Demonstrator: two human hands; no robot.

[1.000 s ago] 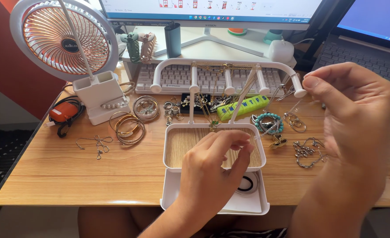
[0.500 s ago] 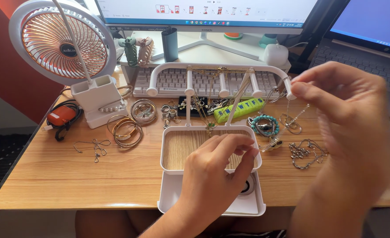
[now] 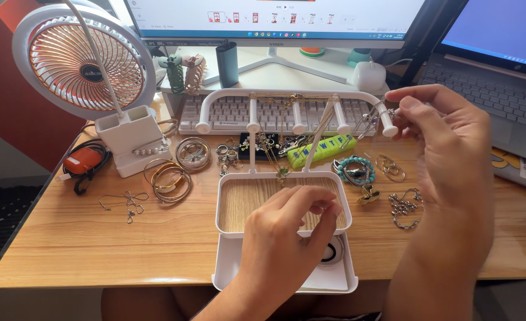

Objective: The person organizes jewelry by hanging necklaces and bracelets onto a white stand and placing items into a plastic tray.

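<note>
So the right hand point(image 3: 447, 139) is raised up at the far right end of the white jewelry stand point(image 3: 286, 95), wrist bent, thumb and forefinger pinched together right by the last peg point(image 3: 386, 122); it's pinching a thin silver chain point(image 3: 367, 122) that hangs off that end, though the chain is so fine I can't make out exactly where the fingers grip it; the other fingers are loosely curled behind. The left hand point(image 3: 286, 229) comes up from the bottom edge and hovers over the front rim of the stand's wood-lined tray point(image 3: 239, 199), fingers curled down and in, tips close together like a loose pinch; can't tell if anything's actually between them. Below that hand the white drawer point(image 3: 230, 270) is pulled out. Other stuff on the wooden desk point(image 3: 96, 244): gold bangles point(image 3: 168, 175) to the left, a turquoise bead bracelet point(image 3: 355, 166) and a green pill box point(image 3: 322, 148) behind the tray, a fan point(image 3: 84, 59) back left.
</note>
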